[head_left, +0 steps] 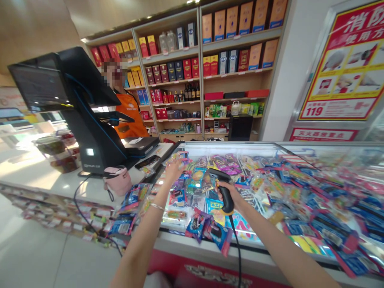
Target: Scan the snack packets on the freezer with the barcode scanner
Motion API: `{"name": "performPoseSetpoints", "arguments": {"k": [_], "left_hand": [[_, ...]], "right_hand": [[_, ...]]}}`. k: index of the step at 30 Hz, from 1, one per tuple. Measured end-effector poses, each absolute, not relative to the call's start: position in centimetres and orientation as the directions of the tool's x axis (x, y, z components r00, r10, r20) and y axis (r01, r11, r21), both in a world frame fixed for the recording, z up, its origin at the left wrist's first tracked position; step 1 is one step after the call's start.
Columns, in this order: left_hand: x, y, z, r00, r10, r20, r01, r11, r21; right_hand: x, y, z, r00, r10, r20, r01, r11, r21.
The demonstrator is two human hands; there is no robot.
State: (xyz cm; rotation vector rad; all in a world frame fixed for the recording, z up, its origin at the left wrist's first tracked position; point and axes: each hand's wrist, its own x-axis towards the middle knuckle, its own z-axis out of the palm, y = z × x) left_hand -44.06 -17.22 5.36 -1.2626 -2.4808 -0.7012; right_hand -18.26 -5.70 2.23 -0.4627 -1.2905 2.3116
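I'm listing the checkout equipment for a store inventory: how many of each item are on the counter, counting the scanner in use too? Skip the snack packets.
Handheld barcode scanner: 1
Black till terminal: 1
Black flat device: 1
Smartphone: 1
Pink bag: 1
Total: 5

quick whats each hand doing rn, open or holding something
left hand: open, fingers spread over snack packets, nothing held
right hand: closed, holding a black corded barcode scanner
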Motion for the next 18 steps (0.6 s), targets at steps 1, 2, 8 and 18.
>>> {"name": "performPoseSetpoints", "arguments": {"k": [1,2,8,18], "left_hand": [[-45.1,-17.8,5.9,-0.661,0.579,0.477,0.744,0.59,0.314],[-46.4,-18.5,6.3,-0.721,0.489,0.491,0.675,0.656,0.338],[-54.0,-22.2,6.5,-0.991,0.051,0.121,0.1,0.892,0.441],[-48.9,-19.0,6.8,-0.845,0.376,0.38,0.513,0.771,0.376]], "right_hand": [[-18.3,-5.7,2.2,-0.841,0.536,-0.073,-0.222,-0.466,-0.856],[-18.3,-5.7,2.2,-0.84,0.537,-0.073,-0.226,-0.469,-0.854],[-18.5,-5.7,2.1,-0.842,0.533,-0.08,-0.217,-0.471,-0.855],[-18.6,-5.9,2.5,-0.835,0.544,-0.084,-0.22,-0.469,-0.855]]}}
